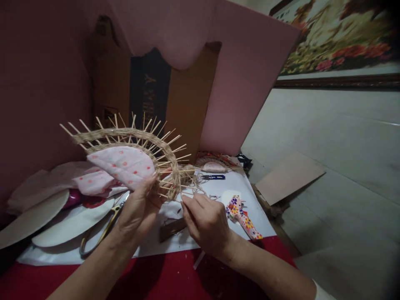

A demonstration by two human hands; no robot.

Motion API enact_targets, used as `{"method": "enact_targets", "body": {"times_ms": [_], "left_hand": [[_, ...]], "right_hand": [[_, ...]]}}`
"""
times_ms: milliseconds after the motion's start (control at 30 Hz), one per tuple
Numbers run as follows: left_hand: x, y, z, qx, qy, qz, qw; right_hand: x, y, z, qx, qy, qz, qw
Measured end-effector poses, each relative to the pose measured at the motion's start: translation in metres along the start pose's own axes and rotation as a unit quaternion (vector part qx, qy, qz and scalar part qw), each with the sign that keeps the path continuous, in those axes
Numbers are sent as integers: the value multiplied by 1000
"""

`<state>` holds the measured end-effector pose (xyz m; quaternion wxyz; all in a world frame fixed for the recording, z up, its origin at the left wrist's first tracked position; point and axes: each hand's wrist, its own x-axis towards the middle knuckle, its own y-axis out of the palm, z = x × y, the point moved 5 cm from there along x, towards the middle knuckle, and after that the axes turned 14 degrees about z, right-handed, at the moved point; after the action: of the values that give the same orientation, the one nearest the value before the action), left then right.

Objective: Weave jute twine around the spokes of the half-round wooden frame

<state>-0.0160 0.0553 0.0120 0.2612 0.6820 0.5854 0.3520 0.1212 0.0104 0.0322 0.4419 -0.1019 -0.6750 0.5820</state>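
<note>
My left hand (139,208) grips the lower edge of a half-woven piece (125,160): a pink padded fabric centre with red dots, ringed by a band of twisted straw cord and thin wooden sticks fanning outward. It is held tilted up above the work surface. My right hand (204,221) is pinched on a loose end of the straw cord (192,183) at the piece's right edge, just beside the sticks.
A white sheet (250,208) covers a red cloth (175,275). On it lie brass scissors (103,231), small blue snips (213,177), a flower-patterned tool (242,216), white oval cut-outs (62,223), pink fabric scraps and another woven piece (214,163). Pink board and cardboard stand behind; tiled floor right.
</note>
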Motion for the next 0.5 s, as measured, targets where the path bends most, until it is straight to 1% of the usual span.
{"method": "enact_targets", "body": {"times_ms": [67,133,233,300,367,400,500], "left_hand": [[1,0,-2,-9,-3,-3,1000],[2,-1,-4,-20,-8,0,1000],[3,-1,-6,-21,-10,14,1000],[3,-2,-7,-5,-11,20,1000],[2,-1,-8,17,-16,31,999],[2,0,-8,25,-17,39,999],[1,2,-10,22,-21,48,998]], "right_hand": [[0,-2,-3,63,9,3,998],[1,-5,-11,157,34,13,987],[3,-5,-23,296,81,56,950],[3,-5,-29,357,101,88,924],[2,-10,-31,379,111,97,914],[1,-13,-31,372,112,94,917],[-1,-23,-30,318,106,82,938]]}}
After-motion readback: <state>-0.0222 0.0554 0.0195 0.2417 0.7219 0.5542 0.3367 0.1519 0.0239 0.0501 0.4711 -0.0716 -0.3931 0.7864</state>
